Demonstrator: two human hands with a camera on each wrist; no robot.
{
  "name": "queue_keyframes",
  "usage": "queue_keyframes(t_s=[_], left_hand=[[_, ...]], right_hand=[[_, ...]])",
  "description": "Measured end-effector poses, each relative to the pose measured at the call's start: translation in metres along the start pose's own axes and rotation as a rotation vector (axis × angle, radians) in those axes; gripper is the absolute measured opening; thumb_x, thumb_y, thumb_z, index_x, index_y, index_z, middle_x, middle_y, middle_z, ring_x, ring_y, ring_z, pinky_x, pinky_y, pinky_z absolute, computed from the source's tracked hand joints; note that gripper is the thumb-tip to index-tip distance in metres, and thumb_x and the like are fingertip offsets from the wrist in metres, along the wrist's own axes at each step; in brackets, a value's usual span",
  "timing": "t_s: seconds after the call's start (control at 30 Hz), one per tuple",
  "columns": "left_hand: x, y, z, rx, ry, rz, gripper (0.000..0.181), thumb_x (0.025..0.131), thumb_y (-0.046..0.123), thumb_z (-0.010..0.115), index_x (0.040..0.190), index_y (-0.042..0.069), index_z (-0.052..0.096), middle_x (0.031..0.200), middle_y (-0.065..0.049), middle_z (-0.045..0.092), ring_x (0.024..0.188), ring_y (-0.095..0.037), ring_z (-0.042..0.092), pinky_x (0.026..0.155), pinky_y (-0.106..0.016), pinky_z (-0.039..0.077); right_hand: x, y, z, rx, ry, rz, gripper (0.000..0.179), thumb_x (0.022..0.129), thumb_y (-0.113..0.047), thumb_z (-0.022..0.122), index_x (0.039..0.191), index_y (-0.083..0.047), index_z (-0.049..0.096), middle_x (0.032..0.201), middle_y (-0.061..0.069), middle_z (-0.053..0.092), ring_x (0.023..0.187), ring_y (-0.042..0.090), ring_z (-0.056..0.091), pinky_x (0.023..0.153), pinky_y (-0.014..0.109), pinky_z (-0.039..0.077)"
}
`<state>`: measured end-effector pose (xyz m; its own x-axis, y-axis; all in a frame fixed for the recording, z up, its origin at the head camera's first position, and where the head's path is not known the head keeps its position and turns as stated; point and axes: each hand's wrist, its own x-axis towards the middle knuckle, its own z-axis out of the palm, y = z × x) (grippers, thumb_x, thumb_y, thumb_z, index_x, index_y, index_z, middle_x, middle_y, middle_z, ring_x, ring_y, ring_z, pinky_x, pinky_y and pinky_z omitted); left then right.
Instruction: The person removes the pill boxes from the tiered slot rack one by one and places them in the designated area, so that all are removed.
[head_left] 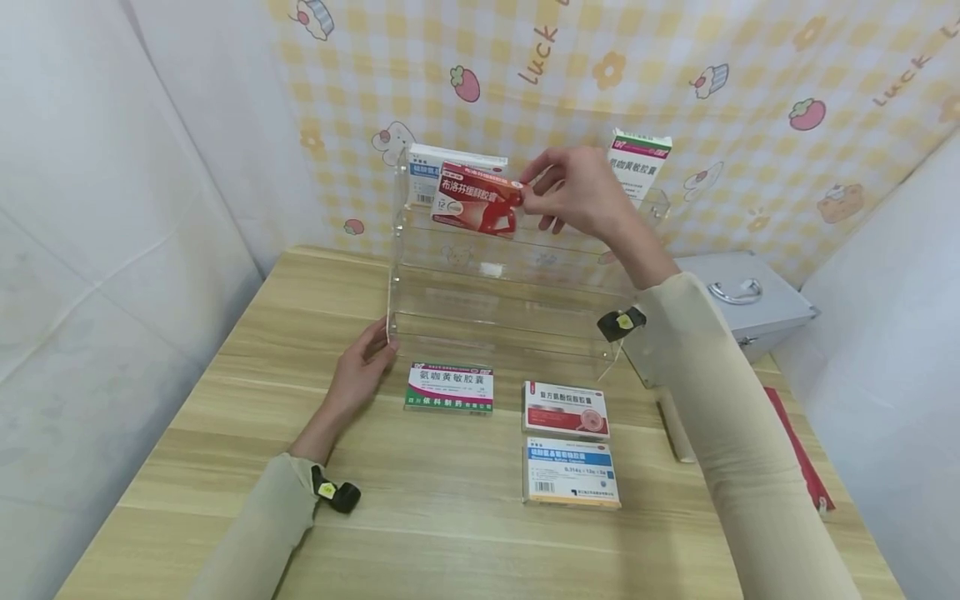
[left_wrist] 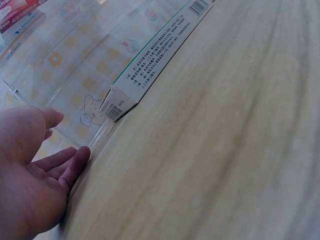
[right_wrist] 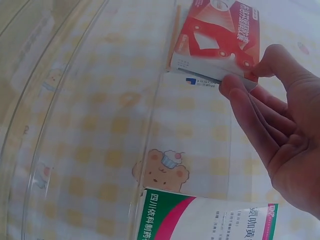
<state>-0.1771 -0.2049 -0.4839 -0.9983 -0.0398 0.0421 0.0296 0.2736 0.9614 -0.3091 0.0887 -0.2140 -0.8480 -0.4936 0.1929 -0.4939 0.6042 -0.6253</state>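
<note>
We see the right hand (head_left: 577, 196) pinching the right end of a red medicine box (head_left: 477, 200) between thumb and fingertips, holding it at the top tier of a clear acrylic rack (head_left: 517, 275) that stands on the worktop (head_left: 450, 533). The box's long axis runs left to right, slightly tilted, so it extends leftward from the right hand and lies well above and to the right of the left hand (head_left: 362, 367). The left hand rests with relaxed fingers, holding nothing, touching the rack's lower left corner. A white-and-blue box (head_left: 431, 171) stands just behind the red one, largely covered by it. Whether the red box already rests on the shelf or hangs above it, we cannot tell, since the transparent walls blur their edges.
</note>
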Motion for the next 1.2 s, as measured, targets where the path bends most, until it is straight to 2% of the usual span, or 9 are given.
queue_keyframes(t_s=[0.13,0.2,0.47,0.7,0.8,1.0,1.2], left_hand=[[-0.005,0.016,-0.001,-0.017,-0.013,-0.008,0.055,0.102,0.018,0.054,0.153,0.018,0.034,0.148,-0.018,0.042,0.134,-0.035,0.042,0.103,-0.047,0.044],[-0.006,0.017,-0.002,-0.027,-0.017,-0.015,0.055,0.102,0.018,0.055,0.153,0.017,0.034,0.148,-0.018,0.041,0.134,-0.035,0.041,0.103,-0.047,0.045],[0.002,-0.009,0.0,-0.034,-0.003,-0.017,0.055,0.101,0.03,0.055,0.152,0.029,0.034,0.15,-0.009,0.042,0.134,-0.029,0.042,0.103,-0.043,0.046],[0.004,-0.012,0.001,-0.041,-0.005,-0.01,0.056,0.101,0.031,0.056,0.152,0.029,0.034,0.15,-0.011,0.041,0.135,-0.032,0.041,0.104,-0.046,0.044],[0.004,-0.011,0.001,-0.019,0.0,-0.008,0.056,0.101,0.032,0.055,0.152,0.029,0.034,0.15,-0.01,0.042,0.134,-0.03,0.042,0.104,-0.045,0.044],[0.004,-0.01,0.002,0.003,0.016,-0.002,0.055,0.101,0.03,0.056,0.152,0.028,0.035,0.148,-0.01,0.044,0.133,-0.029,0.044,0.103,-0.044,0.045],[0.003,-0.01,0.002,0.008,0.021,-0.004,0.055,0.101,0.03,0.056,0.152,0.026,0.036,0.148,-0.01,0.045,0.132,-0.029,0.044,0.103,-0.044,0.045]], right_hand=[[-0.006,-0.002,-0.001,0.058,-0.005,0.011,0.016,0.087,-0.011,0.07,0.102,-0.007,0.066,0.087,0.006,0.072,0.063,0.029,0.069,0.054,0.04,0.06],[-0.01,-0.004,-0.001,0.095,-0.018,0.014,0.015,0.087,-0.009,0.071,0.101,-0.006,0.067,0.087,0.008,0.072,0.062,0.031,0.069,0.055,0.041,0.06],[-0.033,-0.017,0.005,0.135,-0.087,0.01,0.015,0.088,-0.002,0.069,0.103,-0.001,0.067,0.09,0.014,0.071,0.062,0.034,0.068,0.054,0.041,0.06],[-0.06,-0.034,0.011,0.171,-0.131,0.024,0.016,0.088,0.002,0.067,0.103,0.004,0.067,0.088,0.02,0.071,0.063,0.039,0.067,0.056,0.046,0.06],[-0.064,-0.025,0.017,0.2,-0.164,0.013,0.016,0.088,0.001,0.068,0.103,0.003,0.067,0.088,0.019,0.071,0.062,0.039,0.067,0.055,0.048,0.059],[-0.07,0.007,0.035,0.25,-0.231,0.022,0.015,0.088,-0.007,0.072,0.103,-0.004,0.069,0.085,0.011,0.072,0.061,0.037,0.067,0.053,0.045,0.059],[-0.081,0.023,0.052,0.272,-0.306,-0.003,0.013,0.089,-0.007,0.071,0.102,-0.005,0.07,0.084,0.011,0.072,0.058,0.032,0.067,0.05,0.045,0.059]])
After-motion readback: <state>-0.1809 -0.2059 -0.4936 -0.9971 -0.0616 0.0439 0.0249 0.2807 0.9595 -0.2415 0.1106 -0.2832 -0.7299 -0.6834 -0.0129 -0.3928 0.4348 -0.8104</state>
